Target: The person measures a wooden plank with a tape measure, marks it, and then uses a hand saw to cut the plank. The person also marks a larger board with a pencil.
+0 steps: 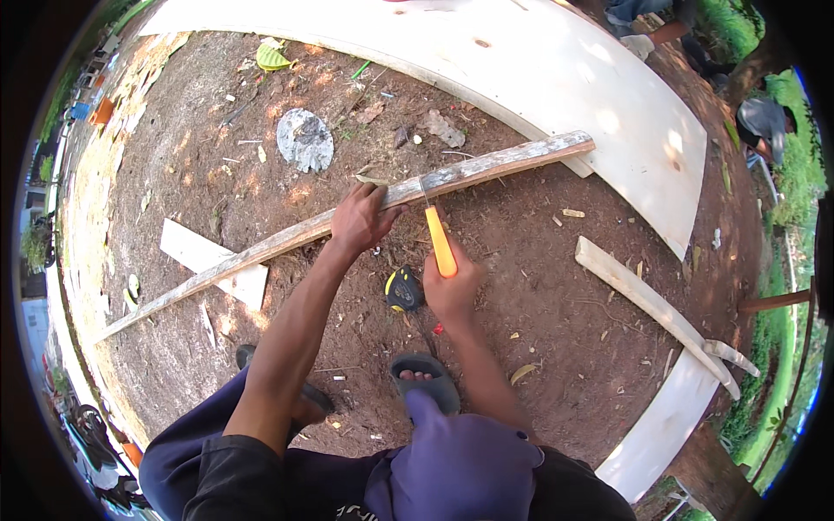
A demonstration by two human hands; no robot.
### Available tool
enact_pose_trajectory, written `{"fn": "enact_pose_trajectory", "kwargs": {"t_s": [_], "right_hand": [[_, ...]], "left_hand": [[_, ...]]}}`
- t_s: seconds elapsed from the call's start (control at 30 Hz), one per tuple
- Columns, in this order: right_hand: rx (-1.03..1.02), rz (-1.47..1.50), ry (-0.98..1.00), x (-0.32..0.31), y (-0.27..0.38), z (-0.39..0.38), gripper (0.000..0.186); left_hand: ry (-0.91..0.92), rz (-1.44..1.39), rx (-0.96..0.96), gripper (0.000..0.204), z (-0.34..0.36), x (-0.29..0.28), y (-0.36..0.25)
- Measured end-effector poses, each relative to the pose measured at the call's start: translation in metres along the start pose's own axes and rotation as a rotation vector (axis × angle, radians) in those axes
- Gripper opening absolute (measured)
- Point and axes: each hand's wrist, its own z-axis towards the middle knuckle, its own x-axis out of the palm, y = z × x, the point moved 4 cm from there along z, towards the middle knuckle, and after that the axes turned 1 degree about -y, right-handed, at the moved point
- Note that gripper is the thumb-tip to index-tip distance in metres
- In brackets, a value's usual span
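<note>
A long, weathered wooden slat (486, 163) runs from the lower left to the upper right across bare dirt. My left hand (363, 217) grips it near its middle, palm down. My right hand (450, 286) is shut on the orange handle of a small saw (440, 241), whose thin blade points up and meets the slat just to the right of my left hand. A black and yellow tape measure (403, 289) lies on the ground beside my right hand.
A large pale plywood sheet (556, 69) lies beyond the slat. Pale board offcuts lie at left (213, 260) and right (647, 300). A grey flat stone (305, 139) sits farther up. My sandalled feet (424, 380) stand below. Another person crouches at far right (764, 122).
</note>
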Motion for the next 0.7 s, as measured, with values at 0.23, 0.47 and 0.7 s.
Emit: {"fn": "enact_pose_trajectory", "kwargs": {"t_s": [0.23,0.47,0.7], "right_hand": [[-0.146,-0.072,0.009,-0.070,-0.016,-0.105,0.032],[0.084,0.005,0.102,-0.014,-0.016,-0.011,0.047],[-0.101,-0.122,0.115,-0.065,-0.025,-0.112,0.049]], "left_hand": [[0.054,0.037,-0.039,0.053,0.002,-0.005,0.003],[0.085,-0.006,-0.097,0.057,0.005,0.001,-0.007],[0.074,0.039,-0.067,0.054,-0.002,-0.007,0.014]]}}
